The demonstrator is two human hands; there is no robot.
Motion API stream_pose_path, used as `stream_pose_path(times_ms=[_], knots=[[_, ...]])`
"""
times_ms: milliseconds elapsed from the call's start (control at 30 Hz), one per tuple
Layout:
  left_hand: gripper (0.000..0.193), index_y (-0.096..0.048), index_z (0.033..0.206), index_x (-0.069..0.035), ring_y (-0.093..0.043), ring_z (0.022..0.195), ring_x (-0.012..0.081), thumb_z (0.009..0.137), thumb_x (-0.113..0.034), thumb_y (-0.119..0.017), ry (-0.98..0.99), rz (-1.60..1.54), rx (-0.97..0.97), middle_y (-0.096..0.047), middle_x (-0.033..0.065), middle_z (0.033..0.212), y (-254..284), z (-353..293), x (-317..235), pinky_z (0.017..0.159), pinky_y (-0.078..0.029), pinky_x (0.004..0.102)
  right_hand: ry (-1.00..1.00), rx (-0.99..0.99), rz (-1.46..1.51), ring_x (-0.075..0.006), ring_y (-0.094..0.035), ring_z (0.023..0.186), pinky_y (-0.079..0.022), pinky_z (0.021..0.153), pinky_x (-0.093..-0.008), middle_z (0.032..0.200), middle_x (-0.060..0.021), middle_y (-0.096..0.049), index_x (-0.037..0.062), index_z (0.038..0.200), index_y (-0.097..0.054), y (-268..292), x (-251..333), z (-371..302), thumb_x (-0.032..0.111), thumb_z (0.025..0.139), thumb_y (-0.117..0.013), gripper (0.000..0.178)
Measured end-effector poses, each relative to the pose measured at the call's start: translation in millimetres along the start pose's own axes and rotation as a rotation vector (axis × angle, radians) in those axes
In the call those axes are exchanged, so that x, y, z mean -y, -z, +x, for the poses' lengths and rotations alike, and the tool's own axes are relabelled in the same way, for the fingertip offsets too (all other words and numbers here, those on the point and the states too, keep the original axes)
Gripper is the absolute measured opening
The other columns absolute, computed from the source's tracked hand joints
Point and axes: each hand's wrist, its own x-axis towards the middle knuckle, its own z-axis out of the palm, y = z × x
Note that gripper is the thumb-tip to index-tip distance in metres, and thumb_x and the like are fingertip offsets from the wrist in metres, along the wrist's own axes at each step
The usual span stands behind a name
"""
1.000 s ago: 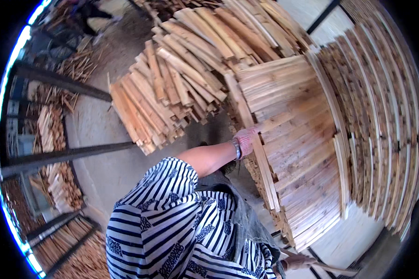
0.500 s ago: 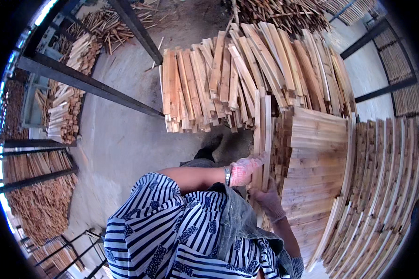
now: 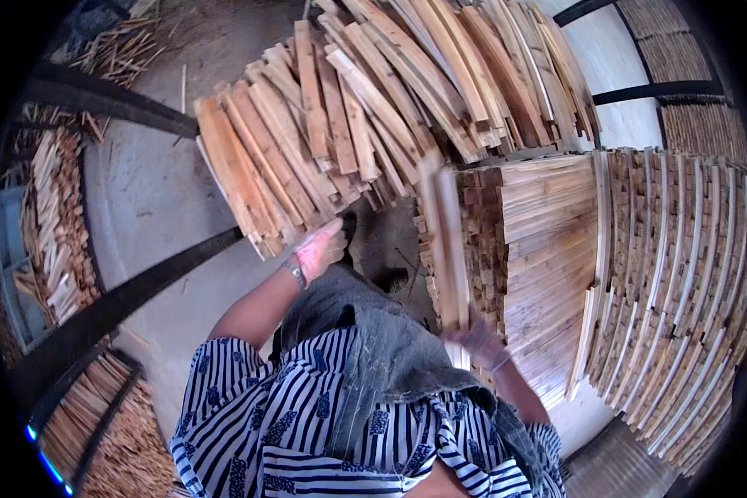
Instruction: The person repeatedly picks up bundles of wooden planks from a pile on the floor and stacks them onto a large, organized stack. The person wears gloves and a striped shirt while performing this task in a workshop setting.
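My left hand (image 3: 319,249), in a pinkish glove with a watch at the wrist, reaches to the near ends of a loose heap of wooden slats (image 3: 340,124). Its fingers lie against the slat ends; whether they grip one is unclear. My right hand (image 3: 477,339), blurred, holds a couple of long slats (image 3: 441,241) upright against the left face of a neat stack of slats (image 3: 548,249). My striped shirt and grey apron fill the lower middle.
Rows of slats stand on edge at the right (image 3: 681,290). Dark metal rack bars (image 3: 133,290) cross the concrete floor (image 3: 149,199) at the left, with more slat bundles (image 3: 54,216) behind them. A white wall (image 3: 610,58) rises at the back right.
My left hand has left the upright slats at the stack and moved left to the loose heap. My right hand now holds the upright slats alone. My head has turned, shifting the view.
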Motion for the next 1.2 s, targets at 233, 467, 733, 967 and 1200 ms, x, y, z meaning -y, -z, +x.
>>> stream_pose_path(times_ms=[233, 467, 733, 967, 1200], knots=[[0.063, -0.052, 0.125, -0.003, -0.058, 0.111, 0.0353, 0.085, -0.049, -0.069, -0.248, 0.815, -0.646, -0.060, 0.0152, 0.121, 11, 136, -63, 0.093, -0.048, 0.0472, -0.350, 0.020, -0.210, -0.0290, -0.065, 0.104, -0.054, 0.090, -0.0392, 0.114, -0.0188, -0.066, -0.0004, 0.134, -0.046, -66, -15, -66, 0.032, 0.079, -0.082, 0.073], [0.125, -0.029, 0.144, -0.003, -0.040, 0.138, 0.0348, 0.053, -0.069, -0.085, -0.052, 1.299, -1.567, -0.040, 0.0193, 0.145, -73, 232, -80, 0.112, -0.037, 0.0445, -0.457, -0.006, -0.145, -0.0295, -0.065, 0.105, -0.054, 0.090, -0.0394, 0.114, -0.0194, -0.066, -0.0004, 0.134, -0.047, -89, -36, -43, 0.032, 0.078, -0.082, 0.073], [0.111, -0.028, 0.138, 0.000, -0.054, 0.125, 0.0326, 0.059, -0.045, -0.091, -0.042, 1.139, -1.218, -0.049, 0.0203, 0.135, -56, 200, -109, 0.104, -0.049, 0.0401, -0.457, -0.012, -0.126, -0.0301, -0.065, 0.105, -0.053, 0.090, -0.0396, 0.114, -0.0201, -0.066, -0.0003, 0.134, -0.047, -87, -39, -16, 0.032, 0.078, -0.081, 0.073], [0.081, -0.040, 0.130, 0.010, -0.066, 0.097, 0.0313, 0.067, -0.006, -0.089, -0.333, 0.686, -0.739, -0.063, 0.0230, 0.116, -40, 72, -145, 0.086, -0.057, 0.0389, -0.412, -0.033, -0.119, -0.0306, -0.065, 0.106, -0.053, 0.091, -0.0398, 0.115, -0.0207, -0.066, -0.0003, 0.135, -0.048, -84, -38, 0, 0.032, 0.077, -0.081, 0.074], [0.081, -0.045, 0.130, 0.009, -0.065, 0.097, 0.0304, 0.068, -0.015, -0.091, -0.441, 0.596, -0.727, -0.067, 0.0186, 0.111, -15, 14, -34, 0.088, -0.053, 0.0402, -0.405, -0.048, -0.113, -0.0311, -0.065, 0.106, -0.053, 0.091, -0.0400, 0.115, -0.0213, -0.066, -0.0003, 0.135, -0.048, -75, -30, 9, 0.031, 0.077, -0.081, 0.074]])
